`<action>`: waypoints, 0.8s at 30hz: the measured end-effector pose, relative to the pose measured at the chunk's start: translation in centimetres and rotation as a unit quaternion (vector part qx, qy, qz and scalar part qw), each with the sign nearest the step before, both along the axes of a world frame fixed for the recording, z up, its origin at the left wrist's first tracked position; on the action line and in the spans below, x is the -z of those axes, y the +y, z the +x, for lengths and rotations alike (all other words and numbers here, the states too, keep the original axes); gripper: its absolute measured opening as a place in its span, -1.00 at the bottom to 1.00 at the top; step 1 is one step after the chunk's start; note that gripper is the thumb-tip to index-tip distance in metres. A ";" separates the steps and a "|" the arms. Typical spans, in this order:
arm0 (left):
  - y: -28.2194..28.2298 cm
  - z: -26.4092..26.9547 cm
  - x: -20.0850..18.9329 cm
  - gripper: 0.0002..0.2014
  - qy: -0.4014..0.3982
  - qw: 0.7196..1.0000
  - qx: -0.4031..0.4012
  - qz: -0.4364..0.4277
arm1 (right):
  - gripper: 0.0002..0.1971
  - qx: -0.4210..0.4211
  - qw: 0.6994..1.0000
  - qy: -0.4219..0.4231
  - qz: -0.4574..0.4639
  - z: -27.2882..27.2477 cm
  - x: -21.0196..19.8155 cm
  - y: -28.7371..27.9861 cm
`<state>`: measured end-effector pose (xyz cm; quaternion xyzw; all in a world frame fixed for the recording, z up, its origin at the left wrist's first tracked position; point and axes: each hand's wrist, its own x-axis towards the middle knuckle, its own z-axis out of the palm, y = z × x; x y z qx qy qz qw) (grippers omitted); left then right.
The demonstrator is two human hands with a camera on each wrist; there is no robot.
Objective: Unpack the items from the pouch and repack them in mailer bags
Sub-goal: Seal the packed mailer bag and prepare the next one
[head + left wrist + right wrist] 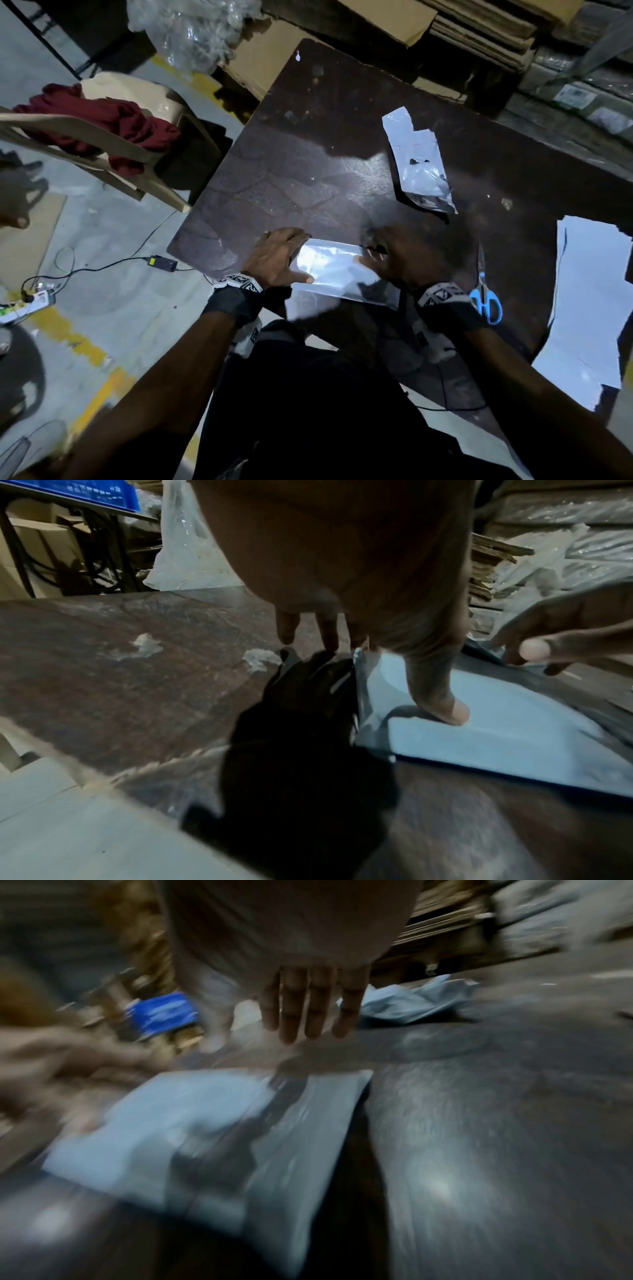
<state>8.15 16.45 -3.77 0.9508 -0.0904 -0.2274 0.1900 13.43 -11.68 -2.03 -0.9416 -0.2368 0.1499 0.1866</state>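
Observation:
A silvery mailer bag lies flat near the front edge of the dark table. My left hand presses on its left end: the thumb pushes down on the bag while the fingers point straight down at the table. My right hand, blurred, is at the bag's right end with its fingers straight, just past the bag. It holds nothing. An opened, crumpled pouch lies farther back on the table.
Blue-handled scissors lie just right of my right wrist. A stack of flat mailer bags overhangs the table's right side. Cardboard and plastic wrap pile up behind. A chair with red cloth stands at left.

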 end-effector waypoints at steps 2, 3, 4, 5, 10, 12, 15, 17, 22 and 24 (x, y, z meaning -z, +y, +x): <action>-0.3 -0.9 0.1 -0.04 -0.017 1.000 -0.003 0.016 | -0.32 -0.058 0.997 0.018 -0.058 -2.1 1.1 0.4; -0.6 -1.2 -0.1 -0.05 -0.025 1.000 -0.006 0.013 | -0.22 -0.063 0.995 0.017 -0.074 -3.0 1.4 0.6; -0.8 -1.4 -0.3 -0.07 -0.036 0.999 -0.006 0.006 | -0.17 -0.059 0.995 0.019 -0.079 -3.8 1.6 0.7; -1.1 -1.7 -0.5 -0.09 -0.049 0.999 -0.003 0.000 | -0.16 -0.049 0.996 0.017 -0.077 -4.4 1.6 0.8; -1.4 -4.4 -0.8 -0.31 -0.065 0.996 -0.006 -0.064 | -0.36 -0.020 0.998 -0.033 -0.041 -5.6 1.2 0.5; -1.1 -5.4 -0.9 -0.41 -0.065 0.995 -0.011 -0.077 | -0.39 -0.019 0.999 -0.031 -0.035 -5.9 1.2 0.1; -0.8 -5.7 -1.3 -0.52 -0.074 0.991 -0.028 -0.111 | -0.45 -0.004 0.999 0.040 -0.022 -5.4 0.5 -0.7; -0.7 -5.4 -1.4 -0.56 -0.055 0.987 -0.057 -0.142 | -0.61 0.004 0.996 0.087 -0.009 -4.8 0.1 -1.3; -0.8 -4.0 -1.8 -0.62 -0.011 0.968 -0.140 -0.207 | -0.47 0.059 0.995 0.083 0.004 -3.3 -0.6 -2.5; -1.1 -3.3 -1.9 -0.59 -0.022 0.968 -0.153 -0.195 | -0.50 0.087 0.992 0.088 -0.004 -2.7 -1.2 -2.7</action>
